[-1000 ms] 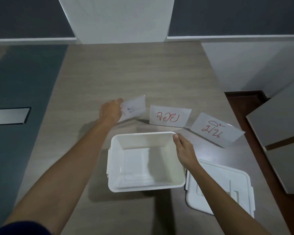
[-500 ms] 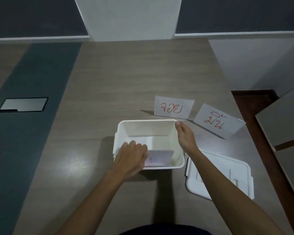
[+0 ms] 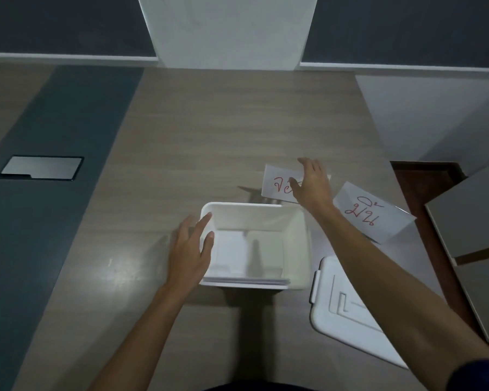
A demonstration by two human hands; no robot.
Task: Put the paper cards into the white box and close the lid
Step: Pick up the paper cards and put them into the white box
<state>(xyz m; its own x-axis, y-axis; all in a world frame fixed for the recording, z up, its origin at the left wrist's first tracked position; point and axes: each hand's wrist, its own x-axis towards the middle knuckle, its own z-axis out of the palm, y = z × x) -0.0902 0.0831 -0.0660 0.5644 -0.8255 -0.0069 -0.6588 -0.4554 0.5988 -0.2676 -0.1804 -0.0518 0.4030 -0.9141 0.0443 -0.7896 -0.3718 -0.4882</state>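
Note:
The white box [image 3: 249, 211] stands open on the wooden table, with paper cards [image 3: 246, 281] lying flat inside on its bottom. My left hand [image 3: 189, 251] rests against the box's left wall, fingers apart, holding nothing. My right hand [image 3: 312, 183] hovers spread over a white card with red writing [image 3: 277, 184] just behind the box, partly hiding it; no grip is visible. A second red-lettered card [image 3: 370, 213] lies to the right of it. The white lid [image 3: 347, 311] lies flat to the right of the box, partly under my right forearm.
A metal floor-box plate [image 3: 41, 167] is set into the dark strip at the left. The table's right edge runs past the cards, with grey panels [image 3: 474, 215] and dark floor beyond. A white column [image 3: 226, 29] stands at the far end.
My left hand let go of a card inside the box and moved to the box's left wall. My right hand left the box's right rim and reached over the card behind it.

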